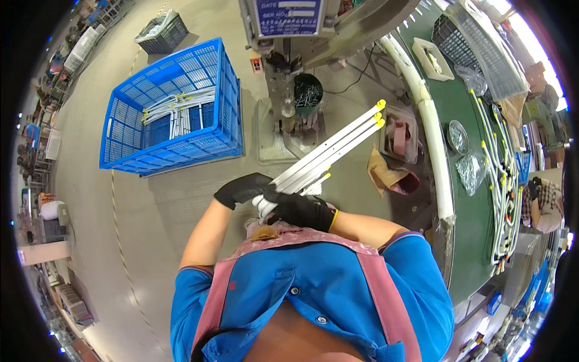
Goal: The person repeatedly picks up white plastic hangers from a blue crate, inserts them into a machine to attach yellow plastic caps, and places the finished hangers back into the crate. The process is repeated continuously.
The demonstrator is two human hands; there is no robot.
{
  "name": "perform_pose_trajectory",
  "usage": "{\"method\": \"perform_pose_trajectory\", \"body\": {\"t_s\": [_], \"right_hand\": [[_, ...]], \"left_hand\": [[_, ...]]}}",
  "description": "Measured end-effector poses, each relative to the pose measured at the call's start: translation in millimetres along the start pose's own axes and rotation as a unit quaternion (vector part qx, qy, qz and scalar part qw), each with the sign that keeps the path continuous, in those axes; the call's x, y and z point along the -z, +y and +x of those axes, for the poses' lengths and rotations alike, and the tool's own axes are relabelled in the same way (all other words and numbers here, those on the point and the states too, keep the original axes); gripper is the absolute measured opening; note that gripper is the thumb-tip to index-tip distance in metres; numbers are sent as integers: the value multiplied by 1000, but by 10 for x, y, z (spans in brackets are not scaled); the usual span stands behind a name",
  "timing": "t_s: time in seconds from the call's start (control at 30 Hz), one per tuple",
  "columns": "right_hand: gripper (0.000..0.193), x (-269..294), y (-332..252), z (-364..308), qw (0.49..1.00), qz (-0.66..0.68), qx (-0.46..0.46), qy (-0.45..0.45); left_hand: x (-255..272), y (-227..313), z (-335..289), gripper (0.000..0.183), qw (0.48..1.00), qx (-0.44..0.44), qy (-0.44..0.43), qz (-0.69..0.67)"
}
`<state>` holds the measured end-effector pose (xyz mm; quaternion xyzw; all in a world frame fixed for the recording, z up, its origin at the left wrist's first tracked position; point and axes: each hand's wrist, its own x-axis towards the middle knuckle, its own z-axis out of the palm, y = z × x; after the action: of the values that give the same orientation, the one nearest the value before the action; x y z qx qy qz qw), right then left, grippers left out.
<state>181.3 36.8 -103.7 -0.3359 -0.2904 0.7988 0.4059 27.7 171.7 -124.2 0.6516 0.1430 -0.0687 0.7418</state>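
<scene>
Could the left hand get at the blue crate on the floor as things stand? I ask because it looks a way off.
Probably not without leaning: the left hand is gripping the bundle of white tubes, and the blue crate sits apart across bare floor, though nothing blocks the way.

The single head-worn fisheye view looked steeply down, close over the person's chest. The blue perforated plastic crate [175,108] lay ahead-left on the floor, edges bending outward.
</scene>
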Motion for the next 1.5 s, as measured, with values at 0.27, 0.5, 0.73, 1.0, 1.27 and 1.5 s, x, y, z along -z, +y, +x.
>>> {"method": "perform_pose_trajectory", "body": {"t_s": [0.27, 0.5, 0.73, 1.0, 1.27, 1.5], "right_hand": [[28, 149, -235, -237, 879, -473, 53, -42], [34, 447, -316, -158, 831, -505, 104, -208], [30, 1014, -1326, -131, 722, -436, 333, 422], [35, 1023, -1675, 444, 777, -415, 320, 348], [33, 580, -1813, 409, 731, -469, 272, 414], [26, 573, -1724, 601, 737, -426, 294, 435]], "left_hand": [[-388, 366, 139, 56, 996, 28, 33, -82], [-394, 448, -208, 61, 989, 45, 141, -25], [-359, 510, -992, 61, 978, 74, 190, -44], [-299, 562, -1529, 54, 978, 112, 176, 24], [-224, 526, -1786, 41, 969, 88, 219, 76], [-112, 390, -1746, 37, 971, 77, 226, 27]]}}
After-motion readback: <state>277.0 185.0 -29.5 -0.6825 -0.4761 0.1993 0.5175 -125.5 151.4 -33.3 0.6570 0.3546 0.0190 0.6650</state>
